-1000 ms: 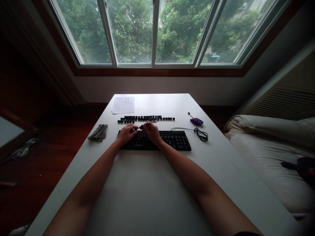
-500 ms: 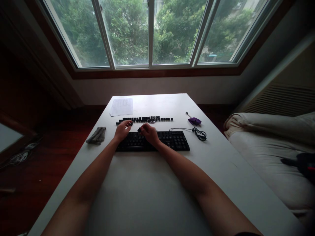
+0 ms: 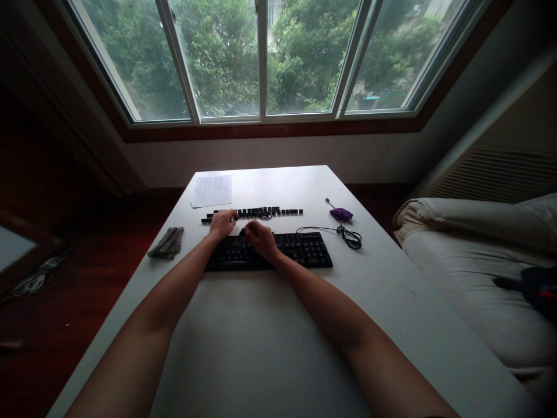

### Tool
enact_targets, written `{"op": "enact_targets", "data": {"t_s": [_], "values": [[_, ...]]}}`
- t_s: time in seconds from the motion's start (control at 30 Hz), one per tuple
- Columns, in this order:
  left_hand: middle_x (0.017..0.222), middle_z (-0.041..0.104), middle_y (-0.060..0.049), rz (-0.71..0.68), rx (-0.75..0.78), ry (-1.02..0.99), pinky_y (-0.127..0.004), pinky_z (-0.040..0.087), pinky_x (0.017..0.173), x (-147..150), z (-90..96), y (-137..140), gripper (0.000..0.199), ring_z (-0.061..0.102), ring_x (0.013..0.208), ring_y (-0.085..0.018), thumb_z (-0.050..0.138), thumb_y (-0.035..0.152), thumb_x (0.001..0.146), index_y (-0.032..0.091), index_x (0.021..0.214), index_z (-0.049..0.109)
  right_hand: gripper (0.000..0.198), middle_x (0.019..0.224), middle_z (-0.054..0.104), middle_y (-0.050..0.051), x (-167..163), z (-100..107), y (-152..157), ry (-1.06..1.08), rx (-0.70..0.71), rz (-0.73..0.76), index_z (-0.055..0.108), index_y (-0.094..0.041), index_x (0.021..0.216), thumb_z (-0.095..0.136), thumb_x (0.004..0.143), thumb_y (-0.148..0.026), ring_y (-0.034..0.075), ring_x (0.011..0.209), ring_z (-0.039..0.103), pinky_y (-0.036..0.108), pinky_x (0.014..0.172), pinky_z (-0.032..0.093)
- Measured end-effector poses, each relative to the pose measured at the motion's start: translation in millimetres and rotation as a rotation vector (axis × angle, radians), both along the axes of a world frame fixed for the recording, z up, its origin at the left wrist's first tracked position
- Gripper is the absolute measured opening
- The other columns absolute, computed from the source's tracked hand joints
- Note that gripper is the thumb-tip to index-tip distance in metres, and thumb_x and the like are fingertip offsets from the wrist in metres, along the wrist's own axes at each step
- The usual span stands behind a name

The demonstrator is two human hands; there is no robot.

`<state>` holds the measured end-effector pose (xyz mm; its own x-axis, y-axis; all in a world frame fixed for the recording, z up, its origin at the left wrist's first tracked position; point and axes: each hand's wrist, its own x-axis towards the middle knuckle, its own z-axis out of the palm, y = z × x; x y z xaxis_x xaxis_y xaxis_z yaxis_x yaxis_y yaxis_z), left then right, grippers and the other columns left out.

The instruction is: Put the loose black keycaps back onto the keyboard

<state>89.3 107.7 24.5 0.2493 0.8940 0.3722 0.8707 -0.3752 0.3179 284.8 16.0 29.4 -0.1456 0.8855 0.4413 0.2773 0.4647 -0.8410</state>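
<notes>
While your right hand [image 3: 260, 238] stays over the keyboard [image 3: 304, 249], your left hand [image 3: 223, 224] has moved off toward the far left and now reaches to the black keycaps [image 3: 261, 211] lined up beyond it. A second ago both hands met above the keys; now the handling is split between the loose caps and the board. Your right grip looks pinched nearly closed on a small dark piece [image 3: 242, 233] over the keyboard's left half; your left grip is curled at the caps, and whether it has hold of one I cannot tell. The keyboard lies across the white table [image 3: 261, 325], its cable [image 3: 350, 238] bundled at the right. A grey cloth [image 3: 167, 244] lies left, a printed sheet [image 3: 212, 191] far left, and a purple item [image 3: 341, 215] far right. Past the table is a wide window [image 3: 262, 58]; dark red floor [image 3: 56, 307] shows left, a pale padded seat [image 3: 461, 273] right.
</notes>
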Motion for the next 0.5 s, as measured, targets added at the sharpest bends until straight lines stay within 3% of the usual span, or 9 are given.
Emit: {"op": "enact_targets", "data": {"t_s": [0.5], "values": [[0.105, 0.070, -0.009, 0.037, -0.004, 0.083, -0.048, 0.039, 0.095, 0.1, -0.5, 5.9, 0.019, 0.051, 0.110, -0.033, 0.065, 0.022, 0.078, 0.026, 0.095, 0.070, 0.021, 0.066, 0.065, -0.002, 0.0, 1.4, -1.2, -0.011, 0.023, 0.005, 0.059, -0.022, 0.086, 0.052, 0.095, -0.040, 0.013, 0.058, 0.054, 0.024, 0.060, 0.042]]}}
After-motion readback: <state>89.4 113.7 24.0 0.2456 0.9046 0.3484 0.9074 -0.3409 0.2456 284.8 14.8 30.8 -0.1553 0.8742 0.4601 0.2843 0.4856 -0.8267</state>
